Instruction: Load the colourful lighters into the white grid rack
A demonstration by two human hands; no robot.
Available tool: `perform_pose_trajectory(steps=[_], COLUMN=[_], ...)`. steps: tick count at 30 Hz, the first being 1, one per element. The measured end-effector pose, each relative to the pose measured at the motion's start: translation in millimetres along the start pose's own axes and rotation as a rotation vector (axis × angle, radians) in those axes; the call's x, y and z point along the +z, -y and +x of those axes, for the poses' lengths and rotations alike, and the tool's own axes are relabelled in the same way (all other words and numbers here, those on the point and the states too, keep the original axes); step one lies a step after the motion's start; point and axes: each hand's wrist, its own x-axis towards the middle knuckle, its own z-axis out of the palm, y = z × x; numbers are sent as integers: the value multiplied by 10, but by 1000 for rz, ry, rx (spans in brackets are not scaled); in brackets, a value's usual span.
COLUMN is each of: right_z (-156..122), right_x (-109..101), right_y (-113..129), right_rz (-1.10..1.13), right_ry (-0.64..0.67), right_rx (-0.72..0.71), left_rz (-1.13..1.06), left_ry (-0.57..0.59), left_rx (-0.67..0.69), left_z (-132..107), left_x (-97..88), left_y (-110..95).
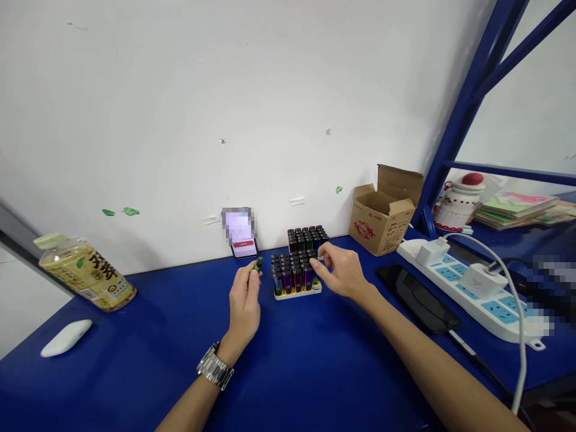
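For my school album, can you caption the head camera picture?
Left hand holding a green lighter, right hand at a white tray of lighters, blue table below.

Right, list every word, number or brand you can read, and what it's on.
Bottle: "双", large and dark; next character and small print unclear.
Box: print too blurred to read surely.
Lit phone: screen mostly pixelated, the rest too small.
Lighters: marks too small.
Nothing else legible.

Lighting: moderate, diffuse. A soft shadow marks the wall point(279, 90) beside the bottle point(90, 273). The phone screen point(239, 228) glows, partly pixelated. The desk point(288, 360) darkens toward its near edge. Outer areas appear stretched.
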Motion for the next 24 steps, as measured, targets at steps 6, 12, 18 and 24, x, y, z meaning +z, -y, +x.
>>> perform_pose_trajectory(steps=[6,12,18,24], right_z=[-108,-4,93,46], right_x=[124,13,-103,22], right_y=[376,145,-397,-418], right_rz=[409,841,856,705], right_ry=[131,224,397,296], right_rx=[-182,97,324,273], left_rz=[182,265,216,118], left_ry=[146,19,62,87], left_rx=[337,373,-49,-238], left_z=[-211,-190,-77,-36], left_x=[141,150,117,129], left_y=[-228,-122,49,73])
